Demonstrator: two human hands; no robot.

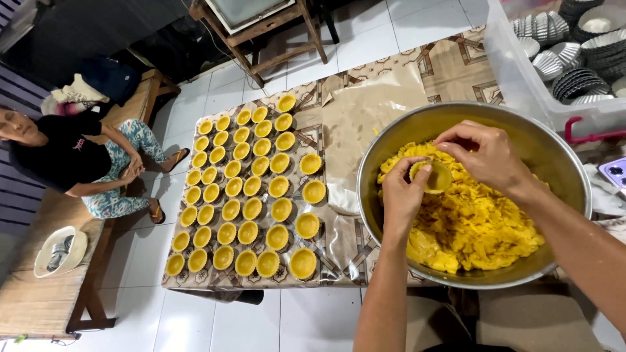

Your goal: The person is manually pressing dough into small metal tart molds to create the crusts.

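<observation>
Small tart mould (431, 176), lined with yellow dough, is located over the near-left part of a large steel bowl (559, 156), above the mass of yellow dough (479, 225) that fills the bowl's bottom. The left hand (403, 193) grasps the mould from below and from the side, with its thumb resting at the rim. The right hand (486, 155) is bent over the mould from above, fingertips pressed into the dough lining at the far edge. Both hands are engaged on the same mould.

The bowl stands on a surface (456, 62) covered with a patterned cloth, with a sheet of clear plastic (365, 107) just left of the bowl. Further left, filled tart shells (242, 195) lie in several orderly rows on the cloth, none touching the bowl. At the upper right, a clear plastic bin (515, 78) holds stacks of empty fluted metal moulds (574, 81).

Well apart at the far left, a seated person (78, 160) sits on a wooden bench (39, 287), beside a white cap (60, 251).
</observation>
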